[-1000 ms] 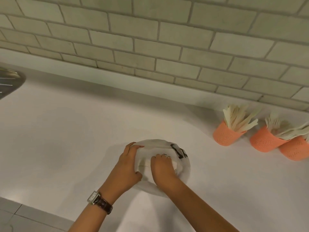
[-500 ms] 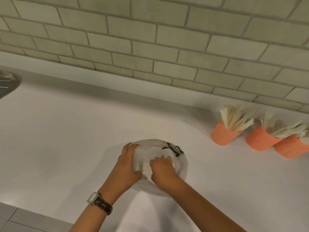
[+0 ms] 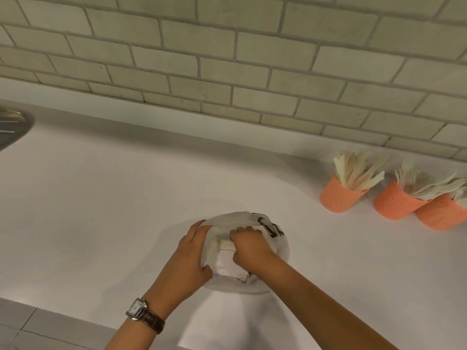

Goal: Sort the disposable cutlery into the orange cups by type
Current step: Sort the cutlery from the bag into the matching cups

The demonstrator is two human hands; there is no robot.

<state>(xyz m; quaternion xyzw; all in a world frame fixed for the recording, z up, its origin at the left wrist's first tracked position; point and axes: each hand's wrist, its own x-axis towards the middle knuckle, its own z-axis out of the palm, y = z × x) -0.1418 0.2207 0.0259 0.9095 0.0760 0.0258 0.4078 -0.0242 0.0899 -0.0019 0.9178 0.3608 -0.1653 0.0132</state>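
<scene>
White table [image 3: 101,210] fills most of the view from your head camera, running back to a wall of pale grey-green brick tiles [image 3: 227,59].

Near the middle of the table, close to its front edge, sits a crumpled white plastic bag [image 3: 279,248] with black lettering on it. Both of your hands are on this bag. Your left hand [image 3: 188,258] wraps the bag's left side, with the fingers curved over the top and the thumb pressed into the near side. Your right hand [image 3: 250,251] is on top of the bag, knuckles up, with the fingers curled tightly into a fold of the plastic. A pale boxy shape shows between your 2 hands; you cannot tell from this view what it is. A wristwatch [image 3: 137,308] with a brown strap is on your left wrist.

The 3 orange perforated cups stand in a row at the far right, well apart from the bag and near the wall. The first cup [image 3: 337,198], nearest the bag, holds a fan of flat cream-coloured cutlery [image 3: 356,170]. The second cup [image 3: 396,204] holds forks [image 3: 406,174], tines up, and touches or nearly touches the third cup [image 3: 439,213], which is partly cut off by the frame edge. Long pale pieces lean across these 2 cups; their type is unclear.

A metal sink rim [image 3: 12,127] shows at the far left edge. Grey floor tiles [image 3: 15,322] show below the table at bottom left.
</scene>
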